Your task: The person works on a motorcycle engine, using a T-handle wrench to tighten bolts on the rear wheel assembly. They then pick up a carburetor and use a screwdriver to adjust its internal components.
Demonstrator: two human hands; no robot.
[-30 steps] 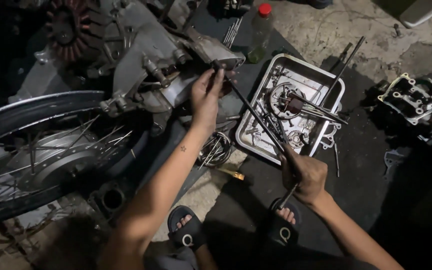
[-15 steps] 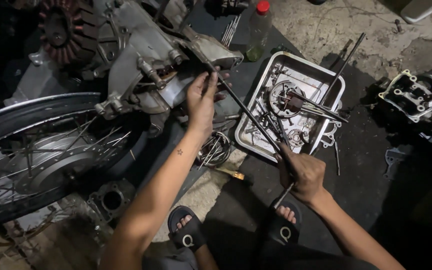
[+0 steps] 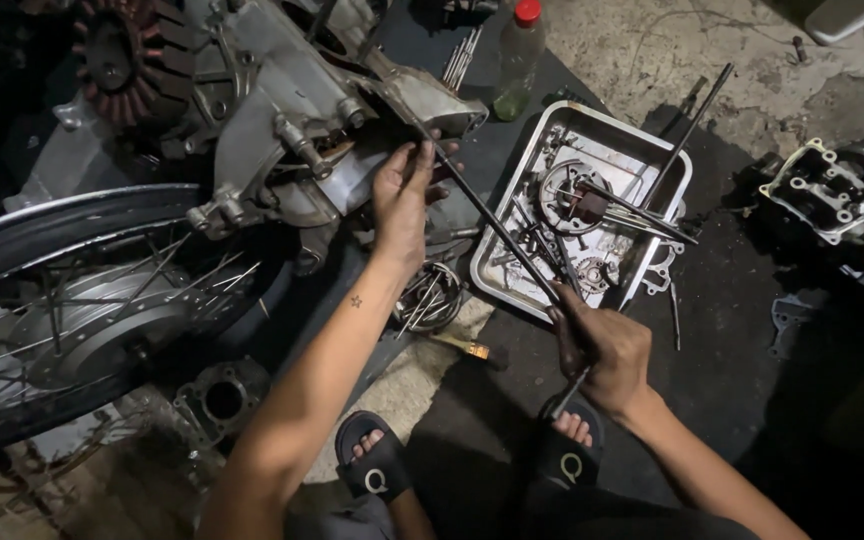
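Engine crankcase [image 3: 282,140] is now receiving the long steel rod [image 3: 492,225], left hand [image 3: 402,205] pinching its tip against the casing edge, right hand [image 3: 607,355] staying clenched around its lower end.

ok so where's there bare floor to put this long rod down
Bare concrete lies beyond the metal tray, right of the bottle. The dark mat between tray and cylinder head is mostly bare. The tray is crowded, as is the engine by the left hand.

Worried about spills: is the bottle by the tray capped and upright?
Yes. The bottle stands upright, its red cap on, beside the metal tray.
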